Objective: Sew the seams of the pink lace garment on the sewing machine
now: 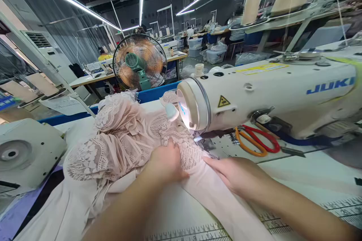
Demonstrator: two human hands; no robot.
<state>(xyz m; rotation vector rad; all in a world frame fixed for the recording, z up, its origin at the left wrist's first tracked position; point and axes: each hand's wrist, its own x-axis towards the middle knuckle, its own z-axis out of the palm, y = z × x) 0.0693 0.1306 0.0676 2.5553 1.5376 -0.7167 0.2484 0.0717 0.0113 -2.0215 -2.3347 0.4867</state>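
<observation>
From the head camera: the left hand (165, 160) lies flat, fingers spread, pinning the pink lace garment (118, 139) on the tabletop (305, 180) to keep it smooth; the right hand (239, 173) presses its plain strip, steadying it toward the sewing machine (271, 90), scissors (256, 141) within reach

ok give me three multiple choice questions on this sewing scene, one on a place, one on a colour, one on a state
1. Where do the scissors lie?
A. on the sewing machine bed under its arm
B. on the floor
C. on top of the fan

2. What colour is the lace fabric?
A. dark green
B. pale pink
C. black

3. What is the left hand doing?
A. holding the scissors
B. raised in the air
C. pressing flat on the fabric

Answers:
1 A, the handles sit beneath the sewing machine.
2 B, the lace is light pink.
3 C, its palm rests on the fabric beside the right hand.
</observation>
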